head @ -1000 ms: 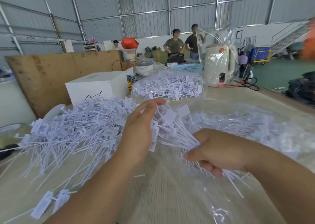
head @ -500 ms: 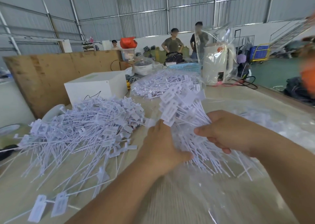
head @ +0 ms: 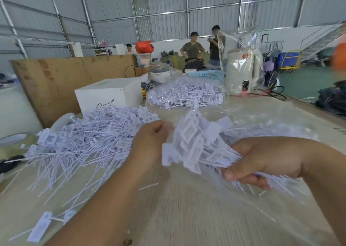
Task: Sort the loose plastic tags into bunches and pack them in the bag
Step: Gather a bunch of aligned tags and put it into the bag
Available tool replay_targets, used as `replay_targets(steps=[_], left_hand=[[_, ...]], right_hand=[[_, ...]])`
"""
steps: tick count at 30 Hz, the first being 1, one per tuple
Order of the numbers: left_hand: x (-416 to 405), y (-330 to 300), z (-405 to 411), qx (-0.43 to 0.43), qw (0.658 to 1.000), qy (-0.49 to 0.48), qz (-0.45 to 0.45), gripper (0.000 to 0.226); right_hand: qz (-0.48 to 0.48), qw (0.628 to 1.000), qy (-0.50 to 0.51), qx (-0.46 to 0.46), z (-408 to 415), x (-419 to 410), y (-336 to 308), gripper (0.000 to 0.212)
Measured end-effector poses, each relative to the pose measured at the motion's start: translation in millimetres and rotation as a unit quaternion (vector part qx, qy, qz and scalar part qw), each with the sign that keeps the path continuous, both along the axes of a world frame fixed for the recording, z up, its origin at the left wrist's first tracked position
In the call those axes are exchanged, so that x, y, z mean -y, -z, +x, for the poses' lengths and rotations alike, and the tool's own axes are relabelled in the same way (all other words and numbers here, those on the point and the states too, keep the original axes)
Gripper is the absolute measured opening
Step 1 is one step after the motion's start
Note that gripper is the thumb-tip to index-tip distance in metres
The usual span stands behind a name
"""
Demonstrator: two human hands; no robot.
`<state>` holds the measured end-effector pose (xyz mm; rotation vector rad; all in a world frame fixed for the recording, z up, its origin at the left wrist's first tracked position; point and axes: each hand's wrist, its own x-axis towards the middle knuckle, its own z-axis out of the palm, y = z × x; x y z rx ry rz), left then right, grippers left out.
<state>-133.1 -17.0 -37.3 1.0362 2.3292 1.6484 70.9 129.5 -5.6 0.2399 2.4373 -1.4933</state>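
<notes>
My right hand (head: pixel 262 161) grips a fanned bunch of white plastic tags (head: pixel 194 142) by the thin tails, with the flat heads pointing left and up. My left hand (head: pixel 149 142) is just left of the heads with its fingers curled. Motion blur hides whether it holds anything. A large loose pile of tags (head: pixel 84 139) covers the table's left side. A clear plastic bag (head: pixel 265 118) lies spread under and beyond the bunch. Farther back sits another clear bag filled with tags (head: pixel 187 94).
A white box (head: pixel 108 94) stands behind the loose pile, and a wooden board (head: pixel 56 80) leans at the back left. A kettle wrapped in plastic (head: pixel 241 71) and a blue basket (head: pixel 206 73) are at the far end. Stray tags (head: pixel 41 225) lie near the front left edge. People stand in the background.
My left hand has let go of the bunch and moved left of its heads. My right hand has lowered the bunch, so the heads now point left instead of upward.
</notes>
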Motion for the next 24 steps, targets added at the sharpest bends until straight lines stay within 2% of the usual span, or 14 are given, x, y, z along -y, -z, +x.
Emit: replay_targets(steps=[3, 6, 8, 10, 12, 15, 18, 21, 24], left_hand=[[2, -1, -6, 0.056, 0.997, -0.018, 0.042, 0.029], [1, 2, -4, -0.062, 0.998, -0.029, 0.009, 0.028], [1, 1, 2, -0.129, 0.991, -0.035, 0.017, 0.024], [2, -1, 4, -0.168, 0.985, -0.036, 0.023, 0.018], [2, 0, 5, -0.183, 0.982, -0.038, 0.029, 0.021], [3, -1, 11, -0.139, 0.988, -0.02, 0.062, 0.026], [5, -3, 19, -0.14, 0.985, -0.008, 0.098, 0.034], [6, -8, 26, -0.2, 0.968, -0.021, 0.148, 0.036], [6, -11, 32, -0.257, 0.953, -0.015, 0.162, 0.034]], right_hand=[[0.17, 0.984, 0.05, 0.024, -4, 5, 2, 0.02], [0.284, 0.94, 0.18, -0.052, -15, 8, 7, 0.025], [0.336, 0.907, 0.234, -0.101, -20, 7, 9, 0.01], [0.349, 0.888, 0.275, -0.115, -22, 5, 12, 0.021], [0.342, 0.884, 0.29, -0.129, -24, 7, 17, 0.015], [0.413, 0.87, 0.251, -0.099, -32, 14, 30, 0.005], [0.45, 0.851, 0.249, -0.104, -39, 18, 39, 0.014], [0.478, 0.825, 0.29, -0.083, -41, 11, 38, 0.02], [0.455, 0.827, 0.326, -0.051, -41, 8, 38, 0.007]])
